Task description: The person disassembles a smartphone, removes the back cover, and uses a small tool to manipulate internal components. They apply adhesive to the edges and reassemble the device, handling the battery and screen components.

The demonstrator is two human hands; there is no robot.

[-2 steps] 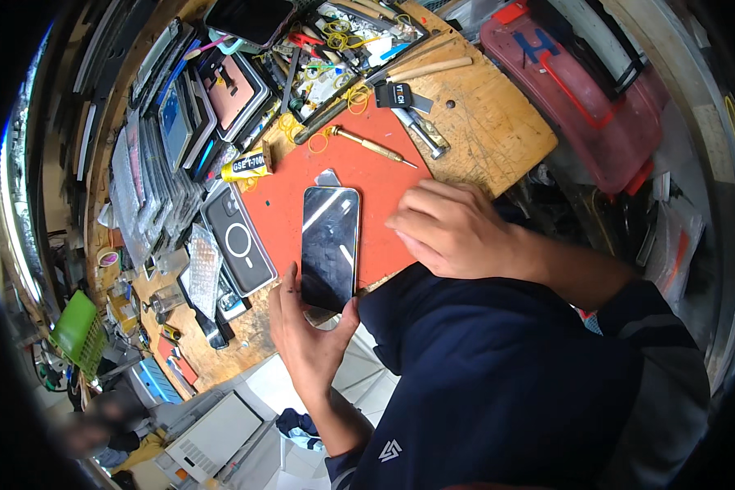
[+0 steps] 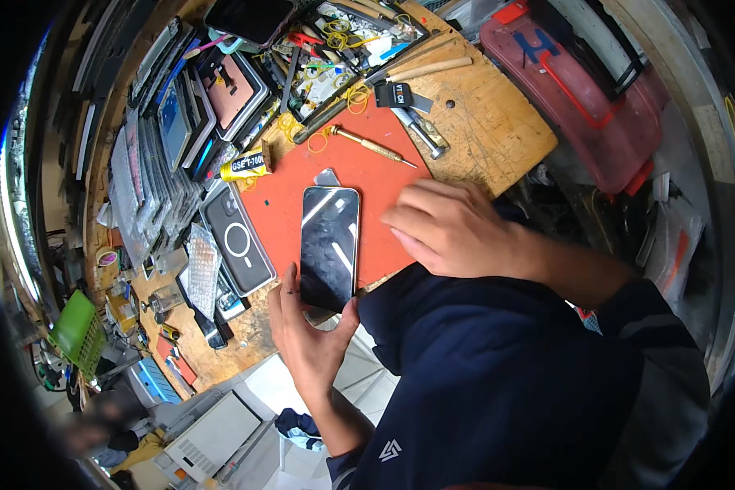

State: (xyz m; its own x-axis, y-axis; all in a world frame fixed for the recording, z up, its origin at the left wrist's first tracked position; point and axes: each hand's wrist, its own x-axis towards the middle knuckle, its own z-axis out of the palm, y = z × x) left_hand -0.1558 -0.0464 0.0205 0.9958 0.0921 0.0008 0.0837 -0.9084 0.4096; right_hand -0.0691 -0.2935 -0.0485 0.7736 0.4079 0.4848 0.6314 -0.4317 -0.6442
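Scuffed wooden table [image 2: 506,135], with a red mat [image 2: 282,196] on top. By the mat's right edge, right hand [image 2: 453,227] with fingers curled; cannot tell whether clenched on something. At the near edge, left hand [image 2: 310,343], with a thumb-and-finger grip on the lower end of a dark smartphone [image 2: 329,249], screen up over the mat. Farther off, a yellow tube [image 2: 245,166], then a slim brass-coloured screwdriver [image 2: 372,147].
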